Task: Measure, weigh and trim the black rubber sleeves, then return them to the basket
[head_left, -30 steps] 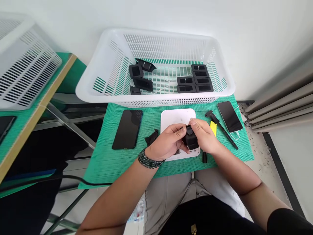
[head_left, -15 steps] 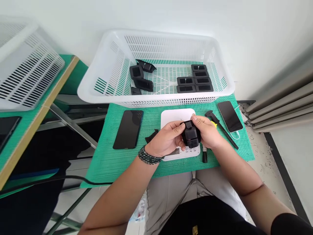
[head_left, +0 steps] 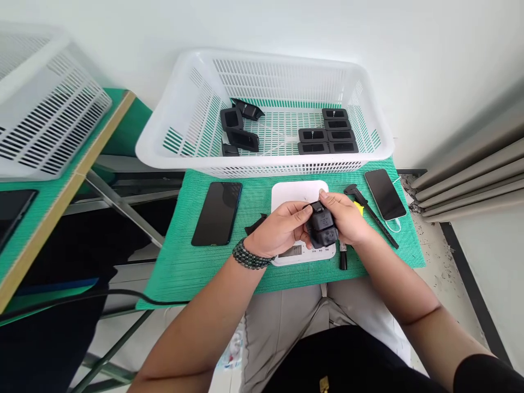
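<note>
A black molded plastic part (head_left: 321, 225) is held up between my two hands, its ridged, rounded face toward me. My left hand (head_left: 284, 226), with a dark beaded bracelet at the wrist, grips its left side with the thumb near the top edge. On the other side my right hand (head_left: 341, 215) is closed on it, thumb at the upper edge. Beneath the hands lies a white digital scale (head_left: 295, 190), its display and buttons partly covered. Another black part (head_left: 256, 224) shows beside the scale, half hidden by my left hand.
Behind the scale stands a white slotted basket (head_left: 262, 164) with several black parts (head_left: 327, 134) inside. A dark phone (head_left: 218, 214) lies left; a black caliper (head_left: 370, 213), a white-edged phone (head_left: 385, 195) and a black-capped marker (head_left: 343, 259) lie right. Another basket (head_left: 53, 120) stands far left.
The black part has tilted in my hands, so more of its face and some raised markings show. Both hands keep their hold; the whole view has shifted slightly.
</note>
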`<state>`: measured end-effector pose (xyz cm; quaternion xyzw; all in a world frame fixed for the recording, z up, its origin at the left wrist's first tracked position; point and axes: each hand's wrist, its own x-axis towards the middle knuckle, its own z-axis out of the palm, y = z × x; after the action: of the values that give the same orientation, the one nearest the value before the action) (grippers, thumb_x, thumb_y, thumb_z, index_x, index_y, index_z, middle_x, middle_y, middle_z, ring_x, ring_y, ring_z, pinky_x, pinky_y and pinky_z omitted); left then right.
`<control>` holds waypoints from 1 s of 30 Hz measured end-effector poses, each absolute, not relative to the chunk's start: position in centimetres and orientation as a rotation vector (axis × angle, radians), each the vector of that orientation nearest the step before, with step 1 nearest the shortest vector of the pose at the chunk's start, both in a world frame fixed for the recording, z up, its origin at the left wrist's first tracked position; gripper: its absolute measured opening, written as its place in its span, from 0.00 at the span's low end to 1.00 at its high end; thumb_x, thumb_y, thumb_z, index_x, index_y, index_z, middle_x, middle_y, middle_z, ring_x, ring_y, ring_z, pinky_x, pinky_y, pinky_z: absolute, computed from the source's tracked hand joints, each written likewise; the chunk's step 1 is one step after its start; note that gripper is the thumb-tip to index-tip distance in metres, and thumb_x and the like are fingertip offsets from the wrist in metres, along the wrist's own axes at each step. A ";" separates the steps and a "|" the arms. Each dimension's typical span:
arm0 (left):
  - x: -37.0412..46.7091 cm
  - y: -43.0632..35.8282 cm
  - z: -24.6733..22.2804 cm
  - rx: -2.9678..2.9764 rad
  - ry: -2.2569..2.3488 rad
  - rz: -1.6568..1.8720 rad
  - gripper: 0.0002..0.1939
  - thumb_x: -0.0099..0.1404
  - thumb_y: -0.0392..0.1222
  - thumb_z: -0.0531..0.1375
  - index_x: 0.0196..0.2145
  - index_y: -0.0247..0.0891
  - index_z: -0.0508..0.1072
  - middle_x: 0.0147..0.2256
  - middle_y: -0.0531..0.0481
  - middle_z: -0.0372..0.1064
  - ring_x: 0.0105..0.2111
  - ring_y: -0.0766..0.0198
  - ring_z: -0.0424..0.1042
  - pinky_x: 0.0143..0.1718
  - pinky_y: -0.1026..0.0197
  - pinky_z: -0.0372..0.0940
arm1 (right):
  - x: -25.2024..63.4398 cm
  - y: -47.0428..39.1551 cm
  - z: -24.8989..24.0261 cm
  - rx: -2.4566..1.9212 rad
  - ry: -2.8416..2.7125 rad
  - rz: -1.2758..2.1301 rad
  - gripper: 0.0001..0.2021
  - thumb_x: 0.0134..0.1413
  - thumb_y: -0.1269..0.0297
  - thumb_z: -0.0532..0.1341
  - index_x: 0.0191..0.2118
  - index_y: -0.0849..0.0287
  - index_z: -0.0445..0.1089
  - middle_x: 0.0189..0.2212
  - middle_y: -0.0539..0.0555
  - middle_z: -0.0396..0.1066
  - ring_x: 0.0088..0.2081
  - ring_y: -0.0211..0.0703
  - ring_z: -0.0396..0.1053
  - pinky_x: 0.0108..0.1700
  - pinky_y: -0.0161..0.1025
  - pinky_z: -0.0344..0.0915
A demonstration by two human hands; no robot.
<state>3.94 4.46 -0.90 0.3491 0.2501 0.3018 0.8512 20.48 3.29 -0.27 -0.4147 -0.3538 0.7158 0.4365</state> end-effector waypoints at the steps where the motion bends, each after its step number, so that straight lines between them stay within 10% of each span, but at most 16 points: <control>1: 3.9 4.5 -1.0 0.736 0.528 0.635 0.24 0.55 0.57 0.76 0.31 0.33 0.76 0.21 0.52 0.72 0.18 0.65 0.73 0.19 0.62 0.74 | 20.5 3.3 -0.3 -1.030 -0.874 1.785 0.29 0.44 0.34 0.71 0.26 0.57 0.67 0.18 0.46 0.67 0.20 0.38 0.65 0.21 0.36 0.66; 30: 4.5 4.8 -1.5 1.010 0.609 0.869 0.28 0.52 0.63 0.75 0.24 0.36 0.71 0.19 0.56 0.63 0.17 0.70 0.61 0.17 0.65 0.58 | 20.6 3.4 -0.3 -1.043 -1.193 1.520 0.33 0.48 0.26 0.63 0.23 0.55 0.63 0.19 0.47 0.65 0.21 0.37 0.62 0.21 0.36 0.64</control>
<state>4.51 4.83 -1.47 0.4609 0.2779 0.3967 0.7436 20.55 3.40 -0.30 -0.4227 -0.4837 0.6164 0.4554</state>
